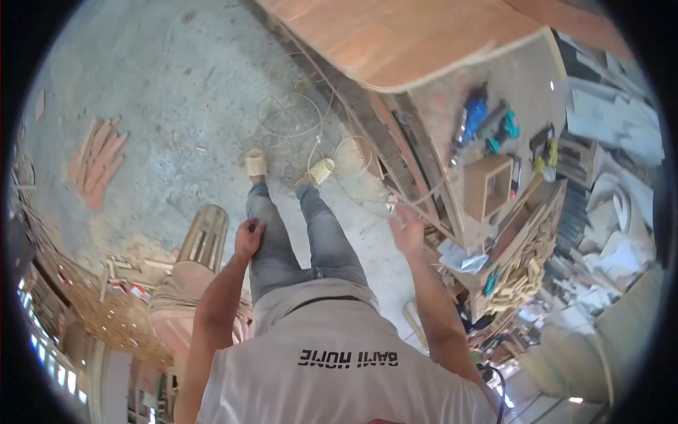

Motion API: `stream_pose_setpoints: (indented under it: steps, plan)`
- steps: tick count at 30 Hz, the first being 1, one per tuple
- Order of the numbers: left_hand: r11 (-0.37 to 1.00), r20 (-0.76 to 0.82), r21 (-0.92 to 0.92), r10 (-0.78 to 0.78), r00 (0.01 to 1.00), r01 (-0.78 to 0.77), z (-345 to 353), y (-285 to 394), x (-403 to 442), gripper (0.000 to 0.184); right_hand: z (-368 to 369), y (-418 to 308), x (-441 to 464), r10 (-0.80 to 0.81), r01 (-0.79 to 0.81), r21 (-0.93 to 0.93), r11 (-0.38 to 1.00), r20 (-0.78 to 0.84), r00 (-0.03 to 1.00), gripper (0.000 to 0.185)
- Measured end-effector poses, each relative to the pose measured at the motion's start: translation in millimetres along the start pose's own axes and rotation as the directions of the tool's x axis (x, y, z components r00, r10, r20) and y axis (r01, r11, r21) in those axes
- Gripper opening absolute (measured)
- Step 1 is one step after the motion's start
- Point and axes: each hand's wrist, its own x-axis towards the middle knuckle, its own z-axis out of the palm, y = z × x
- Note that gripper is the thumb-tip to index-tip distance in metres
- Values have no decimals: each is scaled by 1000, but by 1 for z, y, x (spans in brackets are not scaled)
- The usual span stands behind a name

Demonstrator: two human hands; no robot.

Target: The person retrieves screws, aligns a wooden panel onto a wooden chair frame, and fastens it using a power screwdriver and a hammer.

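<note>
My left hand (247, 239) hangs beside my left thigh with its fingers curled. A small dark spot shows between the fingers, and I cannot make out what it is. Out to the right, my right hand (407, 227) is somewhat blurred, its fingers stretched forward and slightly apart. By its fingertips is a small whitish thing (391, 203); whether they touch cannot be seen. A thin hose or cable (304, 132) lies in loops on the floor and runs toward that hand. Nearby stands an open-fronted wooden box (487, 185) on a workbench (441, 106).
A blue power tool (472, 116) and a teal one (504, 130) lie on the bench. A large wooden panel (402, 42) overhangs it. Wood strips (97, 162) lie on the concrete floor, left. A slatted wooden cylinder (203, 237) stands near my left hand. Offcuts (519, 283) fill the right side.
</note>
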Motion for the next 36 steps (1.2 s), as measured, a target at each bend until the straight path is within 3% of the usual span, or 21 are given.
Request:
stream_pose_setpoints:
  steps: [2,4,7,8,10,11,12,13,15,17,19,21,22,24,25,26,27,28,30,33,36]
  plan:
    - [1000,35,18,-17,999,16,-3,-4,3,52,2,32,-76,237,-223,-96,970,166,957,38]
    - [994,68,107,24,997,-32,-3,-13,30,49,15,57,-138,397,-396,-28,918,120,910,27]
    - [939,63,340,36,997,-55,-2,111,39,39,32,43,-190,488,-492,103,864,69,870,23]
    - [893,71,342,287,955,-294,26,123,64,34,44,39,-202,527,-527,162,834,49,849,23]
    - [719,143,218,646,750,-660,84,177,120,37,69,31,-203,555,-537,339,772,51,830,24]
    - [731,194,202,622,758,-652,92,252,93,31,82,34,-201,499,-493,354,795,82,863,27]
    - [638,278,251,673,686,-728,114,297,103,31,90,27,-188,491,-488,345,802,86,867,27]
    - [585,141,125,789,598,-801,135,335,93,27,95,23,-175,471,-476,342,810,103,876,28]
    - [363,-36,292,929,369,-885,182,383,124,33,111,22,-145,406,-417,392,820,115,906,34]
    - [257,403,609,714,572,-750,206,422,159,46,104,5,-99,378,-412,356,839,164,911,37]
    - [247,-56,406,968,246,-880,276,393,266,50,97,-3,-57,270,-305,335,892,149,951,37]
    - [385,107,478,867,487,-790,254,401,253,41,108,7,-27,172,-177,306,936,42,984,35]
    - [455,173,494,783,597,-741,242,400,243,37,106,8,-9,197,-200,396,896,49,979,33]
    - [530,225,518,672,705,-671,212,405,234,30,109,17,20,239,-221,453,864,18,971,33]
    - [448,186,577,742,644,-683,210,400,246,36,108,22,32,305,-259,511,819,-6,952,32]
    - [184,288,430,900,327,-884,187,402,232,29,102,25,43,280,-219,482,849,-58,958,31]
    - [-126,313,244,949,-45,-962,163,398,209,27,103,30,52,328,-229,575,786,-72,942,29]
    - [-123,312,224,949,-49,-967,152,383,198,15,99,31,61,364,-244,587,772,-94,927,27]
    - [-117,301,187,952,-56,-975,139,357,183,37,102,44,74,403,-243,637,732,-117,908,38]
    - [46,163,-17,986,42,-999,136,353,178,12,103,43,108,520,-205,811,548,-138,843,58]
    - [117,369,48,921,126,-992,149,327,198,21,108,36,148,643,-227,938,262,5,766,75]
